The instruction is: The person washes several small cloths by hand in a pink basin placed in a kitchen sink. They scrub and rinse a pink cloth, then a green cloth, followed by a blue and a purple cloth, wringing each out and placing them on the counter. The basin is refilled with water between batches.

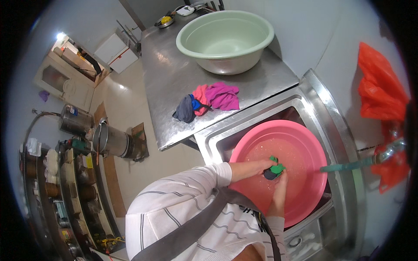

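A small green and dark cloth (277, 169) is bunched between my two hands, over the water in a pink plastic basin (318, 143). My left hand (264, 166) grips it from the left, and my right hand (282, 178) has hold of its lower right side. Most of the fingers are hidden by the cloth and by the angle. Cloudy water (295, 192) with small bubbles fills part of the basin, which sits inside a stainless steel sink (215, 138).
On the steel table (163, 73) lie wrung cloths: grey (184, 109), coral (200, 98) and magenta (223, 95). A large pale green basin (225, 39) stands behind them. A green hose (346, 165) on the tap reaches the pink basin's right rim. An orange plastic bag (378, 88) hangs on the right.
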`<state>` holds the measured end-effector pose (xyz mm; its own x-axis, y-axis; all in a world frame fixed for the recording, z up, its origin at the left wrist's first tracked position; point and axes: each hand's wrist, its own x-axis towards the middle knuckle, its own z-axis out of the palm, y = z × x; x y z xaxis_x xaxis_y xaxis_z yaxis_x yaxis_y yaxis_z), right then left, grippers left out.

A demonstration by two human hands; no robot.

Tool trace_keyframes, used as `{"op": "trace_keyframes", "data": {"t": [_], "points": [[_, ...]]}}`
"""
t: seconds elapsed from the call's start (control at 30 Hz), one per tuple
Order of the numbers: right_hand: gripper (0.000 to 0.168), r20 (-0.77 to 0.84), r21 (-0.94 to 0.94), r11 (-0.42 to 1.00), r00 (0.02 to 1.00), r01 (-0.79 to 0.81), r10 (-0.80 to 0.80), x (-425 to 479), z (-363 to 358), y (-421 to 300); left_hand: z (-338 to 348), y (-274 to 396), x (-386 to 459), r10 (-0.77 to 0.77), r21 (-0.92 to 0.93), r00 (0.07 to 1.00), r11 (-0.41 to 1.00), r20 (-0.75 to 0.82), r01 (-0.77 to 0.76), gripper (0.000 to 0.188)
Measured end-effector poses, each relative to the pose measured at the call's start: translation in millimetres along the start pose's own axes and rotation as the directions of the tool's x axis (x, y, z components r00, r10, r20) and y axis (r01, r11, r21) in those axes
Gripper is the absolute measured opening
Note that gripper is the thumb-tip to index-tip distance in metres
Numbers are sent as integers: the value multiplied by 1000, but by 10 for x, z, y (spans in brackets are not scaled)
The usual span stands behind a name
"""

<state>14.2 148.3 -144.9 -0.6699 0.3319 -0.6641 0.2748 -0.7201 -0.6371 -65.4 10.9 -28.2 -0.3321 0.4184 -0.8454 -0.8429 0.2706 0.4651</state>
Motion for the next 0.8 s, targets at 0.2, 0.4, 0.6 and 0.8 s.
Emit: {"op": "trace_keyframes", "data": {"t": [0.2, 0.4, 0.6, 0.8], "points": [[37, 229, -247, 969, 971, -16, 75, -571, 154, -128, -252, -229, 263, 62, 175, 998, 983, -1, -61, 36], [41, 70, -937, 258, 849, 236, -523, -415, 113, -47, -252, -298, 290, 128, 259, 990, 960, -50, -111, 39], [26, 618, -735, 161, 748, 659, -242, -616, 222, -111, -106, -198, 307, 160, 156, 982, 972, 102, -175, 42], [23, 747, -522, 539, 659, 661, -85, -1362, 773, -446, -242, -319, 71, 157, -279, 920, 959, 359, -55, 45]]}}
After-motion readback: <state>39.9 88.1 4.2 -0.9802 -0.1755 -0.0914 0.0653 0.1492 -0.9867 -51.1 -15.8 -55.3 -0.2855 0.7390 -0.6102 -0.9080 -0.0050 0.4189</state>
